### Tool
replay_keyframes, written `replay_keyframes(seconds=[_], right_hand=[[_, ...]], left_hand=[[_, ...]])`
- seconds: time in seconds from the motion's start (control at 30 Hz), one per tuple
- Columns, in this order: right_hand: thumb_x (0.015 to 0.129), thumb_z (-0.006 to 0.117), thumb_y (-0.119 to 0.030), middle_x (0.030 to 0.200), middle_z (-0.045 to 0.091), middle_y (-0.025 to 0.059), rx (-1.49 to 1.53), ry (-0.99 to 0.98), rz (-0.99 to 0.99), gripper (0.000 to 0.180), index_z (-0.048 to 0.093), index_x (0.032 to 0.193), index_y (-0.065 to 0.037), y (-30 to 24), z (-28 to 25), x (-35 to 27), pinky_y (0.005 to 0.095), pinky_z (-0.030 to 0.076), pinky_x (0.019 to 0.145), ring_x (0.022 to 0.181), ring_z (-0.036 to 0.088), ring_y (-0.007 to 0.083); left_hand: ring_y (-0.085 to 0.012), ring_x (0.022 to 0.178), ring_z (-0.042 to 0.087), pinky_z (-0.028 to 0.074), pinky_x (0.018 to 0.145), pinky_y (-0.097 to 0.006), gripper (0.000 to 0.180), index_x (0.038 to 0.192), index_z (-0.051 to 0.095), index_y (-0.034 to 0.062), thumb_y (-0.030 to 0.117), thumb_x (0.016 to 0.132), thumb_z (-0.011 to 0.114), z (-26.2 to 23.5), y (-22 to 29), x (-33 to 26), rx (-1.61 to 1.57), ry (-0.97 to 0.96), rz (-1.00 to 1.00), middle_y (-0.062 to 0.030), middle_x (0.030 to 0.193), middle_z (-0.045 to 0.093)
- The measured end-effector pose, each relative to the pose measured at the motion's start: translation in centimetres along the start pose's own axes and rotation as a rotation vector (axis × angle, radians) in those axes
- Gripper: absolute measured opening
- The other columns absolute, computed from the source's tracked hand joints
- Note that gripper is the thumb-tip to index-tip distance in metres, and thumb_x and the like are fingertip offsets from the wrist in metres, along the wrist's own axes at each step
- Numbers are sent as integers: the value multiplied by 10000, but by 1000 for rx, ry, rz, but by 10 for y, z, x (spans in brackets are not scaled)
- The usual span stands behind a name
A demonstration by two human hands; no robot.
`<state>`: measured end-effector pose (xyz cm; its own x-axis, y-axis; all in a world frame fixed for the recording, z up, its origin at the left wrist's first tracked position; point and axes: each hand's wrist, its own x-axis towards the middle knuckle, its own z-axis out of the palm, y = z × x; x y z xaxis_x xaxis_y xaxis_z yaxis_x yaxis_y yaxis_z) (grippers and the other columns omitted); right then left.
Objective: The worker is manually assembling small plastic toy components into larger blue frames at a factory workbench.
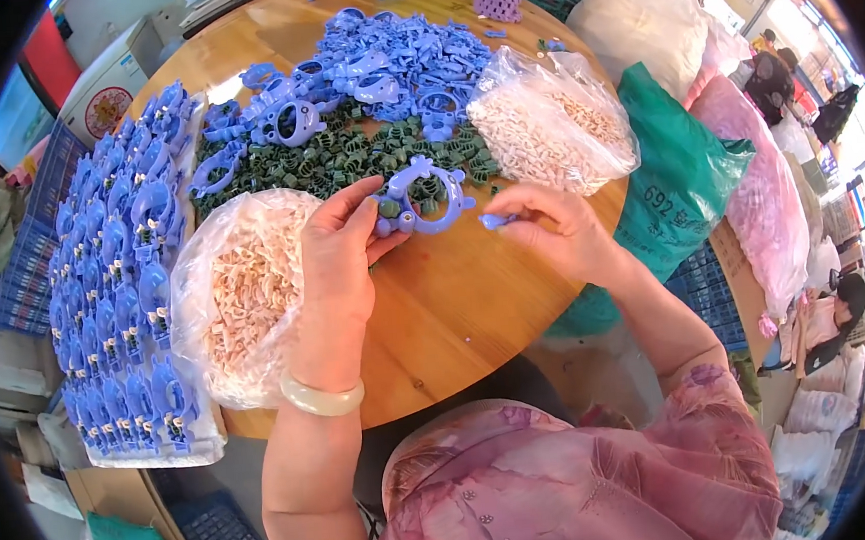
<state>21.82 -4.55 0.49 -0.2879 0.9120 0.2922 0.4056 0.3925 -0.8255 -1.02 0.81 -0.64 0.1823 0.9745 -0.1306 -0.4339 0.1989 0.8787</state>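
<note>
Left hand [336, 252]: while we're pinching a ring [399, 189],
Right hand [562, 226]: we've got a blue bit [495, 221] pinched
Pile [413, 56]: toward table's [460, 303] far edge

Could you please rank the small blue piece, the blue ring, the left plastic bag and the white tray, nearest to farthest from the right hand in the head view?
1. Small blue piece: held by the right hand.
2. Blue ring: held in the left hand.
3. Left plastic bag: beside the left forearm.
4. White tray: far left.
</note>
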Motion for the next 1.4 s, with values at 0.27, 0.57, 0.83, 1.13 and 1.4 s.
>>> replay_keyframes(seconds=[0.27,0.57,0.83,1.13,1.4], right_hand=[[837,577,5,934,622,63,-19,-67,-122,216,602,1049,-20,-29,26,38,248,477,725,821,594,115],[806,616,-54,829,591,98,-388,33,-249,213,611,1018,-35,-26,33,38,297,466,622,718,595,217],[759,619,-58,805,574,105,-575,57,-324,244,586,1000,-44,-28,39,38,360,471,599,699,580,284],[726,646,-106,801,566,93,-760,104,-365,311,555,1020,-66,-32,48,35,363,487,607,723,584,267],[737,659,-102,861,590,85,-574,158,-307,328,560,1049,-72,-27,48,34,359,491,642,772,587,282]], left_hand=[[-122,725,595,553,657,-261,227,1088,566,-27,23,895,458,7,0,-4,104,36,23,-66,874,601],[-106,709,596,545,667,-256,232,1089,578,-9,66,900,466,9,1,-7,160,56,62,-45,844,609],[-102,694,588,531,626,-242,217,1075,575,-18,36,896,465,9,-3,-5,143,74,43,-53,856,608],[-92,667,563,514,601,-226,208,1068,565,-28,18,896,456,11,-2,-5,115,73,42,-50,827,590],[-109,684,596,542,651,-255,214,1071,586,-3,56,895,478,8,-3,-5,132,66,62,-44,824,611]])
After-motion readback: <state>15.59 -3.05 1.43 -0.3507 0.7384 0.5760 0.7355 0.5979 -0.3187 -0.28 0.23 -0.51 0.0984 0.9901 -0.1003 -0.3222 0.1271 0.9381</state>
